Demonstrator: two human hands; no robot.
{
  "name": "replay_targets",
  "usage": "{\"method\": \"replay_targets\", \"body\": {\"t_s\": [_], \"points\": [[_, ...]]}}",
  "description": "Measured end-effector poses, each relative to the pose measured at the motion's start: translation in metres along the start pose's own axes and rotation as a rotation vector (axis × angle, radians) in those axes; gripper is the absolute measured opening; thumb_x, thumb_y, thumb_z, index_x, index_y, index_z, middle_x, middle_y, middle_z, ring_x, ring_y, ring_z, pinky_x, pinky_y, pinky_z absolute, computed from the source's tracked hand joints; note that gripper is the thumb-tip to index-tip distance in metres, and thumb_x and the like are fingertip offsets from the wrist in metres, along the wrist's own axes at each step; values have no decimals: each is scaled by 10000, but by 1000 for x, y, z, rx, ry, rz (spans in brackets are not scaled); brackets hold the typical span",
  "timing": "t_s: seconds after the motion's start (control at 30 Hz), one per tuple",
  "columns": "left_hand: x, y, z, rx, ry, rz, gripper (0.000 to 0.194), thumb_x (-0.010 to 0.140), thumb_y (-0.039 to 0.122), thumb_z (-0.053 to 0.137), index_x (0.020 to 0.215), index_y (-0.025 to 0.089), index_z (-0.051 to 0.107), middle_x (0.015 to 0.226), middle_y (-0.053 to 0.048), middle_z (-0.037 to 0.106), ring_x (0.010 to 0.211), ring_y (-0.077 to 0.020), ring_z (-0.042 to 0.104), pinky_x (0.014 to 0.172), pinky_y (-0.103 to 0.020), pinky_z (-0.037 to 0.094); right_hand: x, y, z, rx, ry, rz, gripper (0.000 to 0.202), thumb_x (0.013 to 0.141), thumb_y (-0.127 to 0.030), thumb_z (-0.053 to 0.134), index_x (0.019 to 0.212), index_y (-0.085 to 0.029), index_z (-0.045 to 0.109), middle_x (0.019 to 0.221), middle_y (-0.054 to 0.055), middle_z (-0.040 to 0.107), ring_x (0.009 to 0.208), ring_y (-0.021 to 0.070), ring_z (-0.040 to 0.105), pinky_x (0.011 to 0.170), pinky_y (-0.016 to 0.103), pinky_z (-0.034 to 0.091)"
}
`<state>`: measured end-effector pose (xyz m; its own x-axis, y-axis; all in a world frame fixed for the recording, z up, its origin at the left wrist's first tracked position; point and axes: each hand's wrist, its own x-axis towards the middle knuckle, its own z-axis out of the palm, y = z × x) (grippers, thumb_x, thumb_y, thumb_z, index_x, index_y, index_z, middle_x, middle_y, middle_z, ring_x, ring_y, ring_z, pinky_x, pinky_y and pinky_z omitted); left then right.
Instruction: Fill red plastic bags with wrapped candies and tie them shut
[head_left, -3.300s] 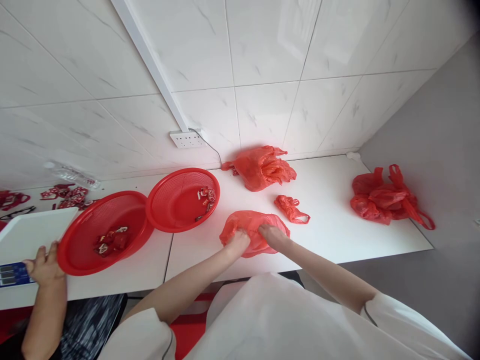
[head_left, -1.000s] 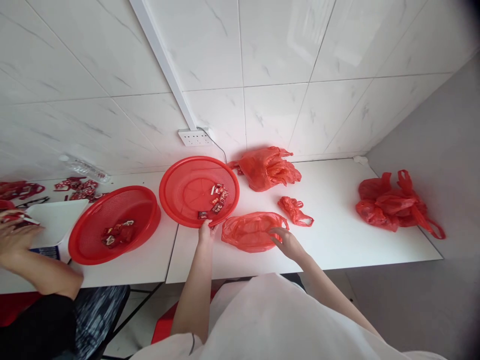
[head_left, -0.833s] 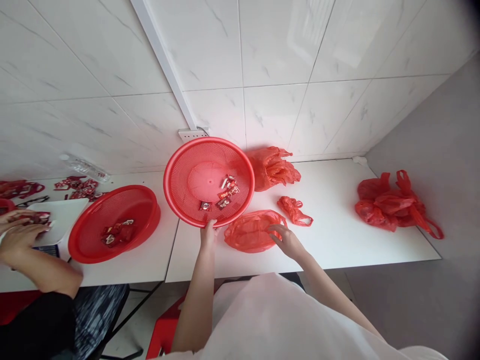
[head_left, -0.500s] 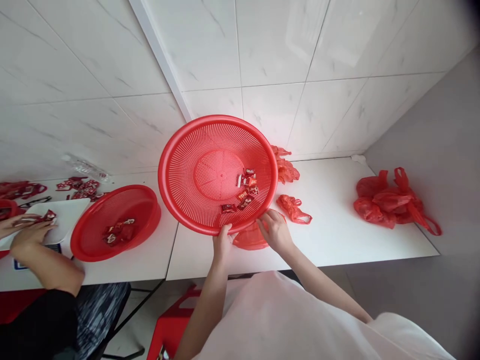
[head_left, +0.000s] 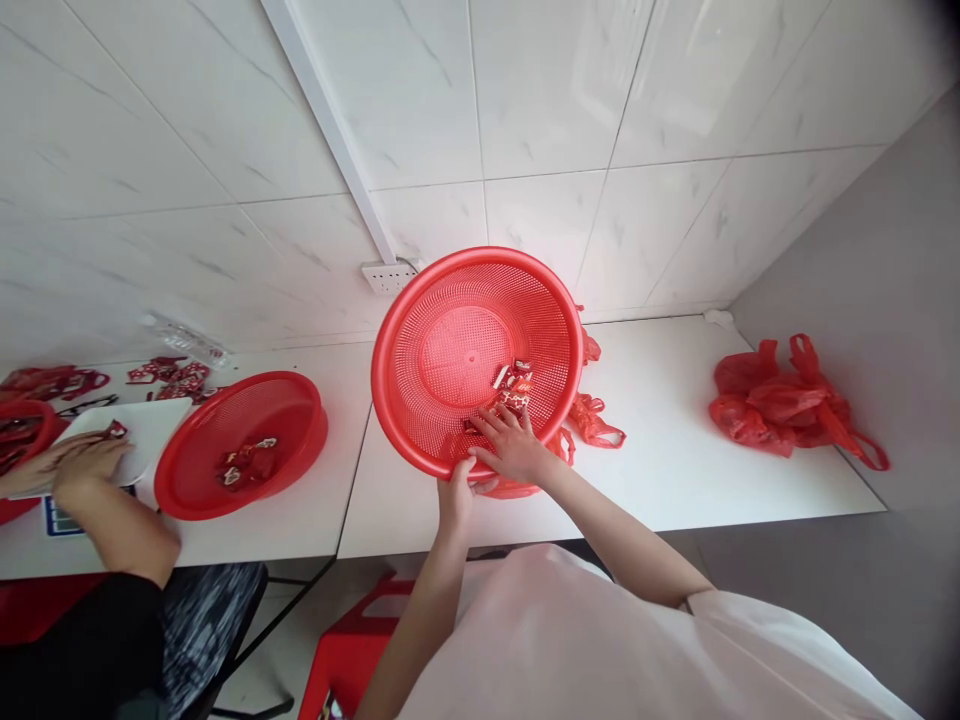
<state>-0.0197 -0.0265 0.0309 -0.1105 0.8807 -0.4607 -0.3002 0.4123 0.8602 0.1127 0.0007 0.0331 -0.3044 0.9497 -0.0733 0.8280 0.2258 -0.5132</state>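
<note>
A large red mesh basket (head_left: 397, 300) is tilted up in front of me. My left hand (head_left: 456, 490) grips its near rim. My right hand (head_left: 514, 445) is inside the basket near the front edge, fingers spread over several small wrapped packets (head_left: 514, 383). Whether a packet is between its fingers is hidden. Under the basket's near side, part of a red plastic bag (head_left: 514, 489) shows on the white table.
Another red basket (head_left: 300, 425) with packets stands left, beside a co-worker's hands (head_left: 90, 465) at a white tray (head_left: 157, 425). Tied red bags (head_left: 776, 400) lie far right, and a smaller one (head_left: 596, 425) right of my basket. A red stool (head_left: 345, 655) is below.
The large basket has shifted right. My right hand has left the rim area and reached into the basket over the packets. My left hand has moved slightly right, still on the rim.
</note>
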Motion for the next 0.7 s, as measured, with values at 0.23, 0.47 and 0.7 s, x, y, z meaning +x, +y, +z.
{"method": "replay_targets", "body": {"t_s": [0.23,0.47,0.7], "points": [[8,2,-10,-6,44,-51,329,746,282,595,1051,161,614,1027,-111,687,833,-236,688,646,-344,592,-23,8,2,133,169,-263,410,962,-469,498,1277,-220,580,1140,108,681,1114,237,594,1049,443,373],[25,7,-16,-13,88,-16,279,724,259,630,989,175,626,937,-87,690,775,-228,694,607,-328,597,-34,27,19,567,320,-199,309,967,-427,495,1174,-251,641,1067,71,719,982,214,669,910,385,508],[38,22,-33,-15,251,122,327,691,202,651,1015,175,611,961,-68,672,713,-190,686,582,-299,595,-50,74,44,1001,335,264,380,845,-550,597,926,-184,658,874,71,720,852,222,687,839,391,554]]}}
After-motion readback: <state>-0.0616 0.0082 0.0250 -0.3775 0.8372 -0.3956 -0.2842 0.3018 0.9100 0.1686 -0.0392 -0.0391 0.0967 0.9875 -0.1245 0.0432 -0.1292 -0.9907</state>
